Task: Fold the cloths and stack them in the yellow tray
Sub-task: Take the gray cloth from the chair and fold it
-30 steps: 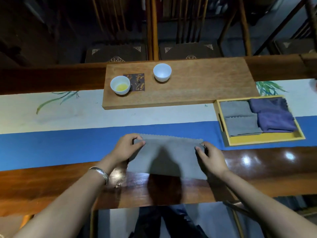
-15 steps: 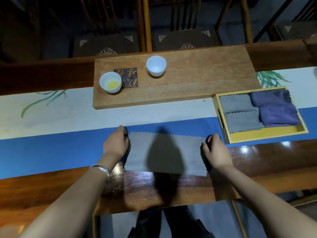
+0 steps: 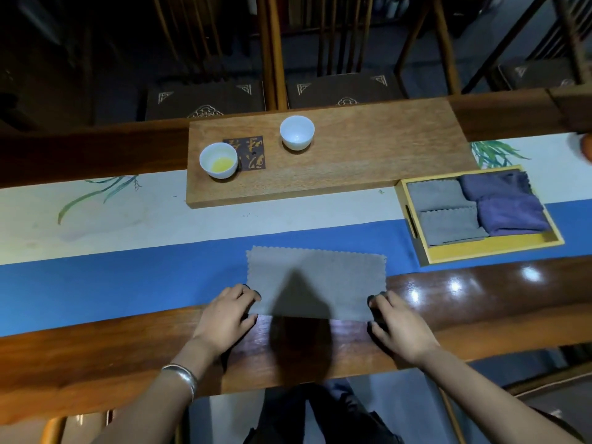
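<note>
Flat and scallop-edged, the grey cloth (image 3: pixel 315 282) has its near corners pinched by both hands, left hand (image 3: pixel 224 320) and right hand (image 3: pixel 400 325).

A wooden board (image 3: pixel 352 161) carries two white cups (image 3: pixel 219 160) — one holding yellow liquid — beside a dark coaster (image 3: pixel 246 152).

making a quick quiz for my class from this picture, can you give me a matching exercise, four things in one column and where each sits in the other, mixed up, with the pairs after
Things:
1. flat grey scalloped-edge cloth
2. white porcelain cup with yellow liquid
3. folded purple cloths
4. empty white porcelain cup

Places:
A. right half of the yellow wooden tray
B. on the wooden board, right of the dark square coaster
C. on the blue runner and table edge, between the two hands
D. on the wooden board, left of the dark square coaster

Pairs: 1-C, 2-D, 3-A, 4-B
</note>
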Action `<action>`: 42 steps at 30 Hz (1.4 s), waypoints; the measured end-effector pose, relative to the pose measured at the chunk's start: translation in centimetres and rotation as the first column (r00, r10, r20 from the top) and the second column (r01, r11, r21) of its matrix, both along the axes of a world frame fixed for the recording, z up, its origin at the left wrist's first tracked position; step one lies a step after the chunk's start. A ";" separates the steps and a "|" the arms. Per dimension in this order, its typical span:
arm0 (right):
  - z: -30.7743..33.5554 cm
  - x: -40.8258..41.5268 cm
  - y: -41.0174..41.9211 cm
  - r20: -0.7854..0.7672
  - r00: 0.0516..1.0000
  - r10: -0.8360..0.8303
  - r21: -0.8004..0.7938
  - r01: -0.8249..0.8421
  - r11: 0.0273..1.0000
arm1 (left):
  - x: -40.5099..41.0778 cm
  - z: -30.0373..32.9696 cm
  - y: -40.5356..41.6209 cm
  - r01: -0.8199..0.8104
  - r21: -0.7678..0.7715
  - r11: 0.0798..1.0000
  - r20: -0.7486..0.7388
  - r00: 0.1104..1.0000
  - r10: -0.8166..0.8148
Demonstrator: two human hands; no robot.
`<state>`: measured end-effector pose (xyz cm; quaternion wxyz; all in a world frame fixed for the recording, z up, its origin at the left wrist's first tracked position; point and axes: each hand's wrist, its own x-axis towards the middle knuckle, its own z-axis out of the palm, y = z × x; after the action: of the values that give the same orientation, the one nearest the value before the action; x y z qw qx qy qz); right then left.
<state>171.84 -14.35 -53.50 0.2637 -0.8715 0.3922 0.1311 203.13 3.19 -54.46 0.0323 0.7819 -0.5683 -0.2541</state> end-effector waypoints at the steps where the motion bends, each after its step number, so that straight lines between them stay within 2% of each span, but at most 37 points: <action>1: -0.1 0.2 0.0 -0.005 1.000 -0.019 -0.009 0.019 1.000 | -0.1 0.0 -0.1 -0.016 -0.021 1.000 -0.004 1.000 0.016; 6: -0.4 0.5 0.1 0.046 0.997 -0.059 -0.037 0.060 0.997 | 0.1 0.4 -0.3 -0.093 -0.052 0.994 -0.091 0.992 0.088; 11: 0.6 -0.9 1.1 0.086 0.996 -0.017 -0.013 0.018 1.000 | 0.1 0.8 1.7 -0.083 -0.028 0.996 -0.246 0.966 0.074; 14: 0.7 -1.9 1.8 0.069 0.998 0.005 0.016 -0.006 1.000 | -0.3 1.0 2.8 -0.166 -0.104 0.981 -0.303 0.944 0.128; 17: 1.0 -1.3 1.2 0.148 0.979 -0.143 0.079 0.132 0.988 | -0.6 1.0 2.3 -0.332 -0.152 0.931 -0.325 0.906 0.270; 21: 1.1 0.5 -1.4 0.288 0.875 -0.390 0.139 0.365 0.921 | -0.1 0.7 -0.7 -0.549 -0.088 0.831 -0.404 0.782 0.474; 24: 0.6 2.2 -3.2 0.250 0.868 -0.430 0.120 0.413 0.903 | 0.6 0.0 -3.2 -0.581 -0.062 0.812 -0.372 0.768 0.521; 29: -1.1 4.0 -4.5 0.060 0.921 -0.385 -0.001 0.386 0.922 | 0.9 -1.4 -4.8 -0.573 -0.005 0.820 -0.239 0.797 0.555; 36: -1.5 4.4 -4.5 0.055 0.917 -0.396 -0.008 0.397 0.918 | 0.8 -1.9 -4.9 -0.570 -0.042 0.821 -0.157 0.815 0.558; 38: -1.2 4.3 -4.5 0.076 0.889 -0.452 0.011 0.453 0.891 | 1.0 -1.8 -4.6 -0.583 -0.037 0.811 -0.120 0.809 0.576; 42: 0.1 3.7 -4.0 0.164 0.765 -0.623 0.048 0.625 0.779 | 1.6 -1.0 -3.5 -0.667 -0.069 0.742 -0.095 0.745 0.661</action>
<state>175.49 -18.34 -53.40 0.3206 -0.7009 0.6358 -0.0411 204.72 -0.26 -55.50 0.1775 0.9217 -0.2633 -0.2226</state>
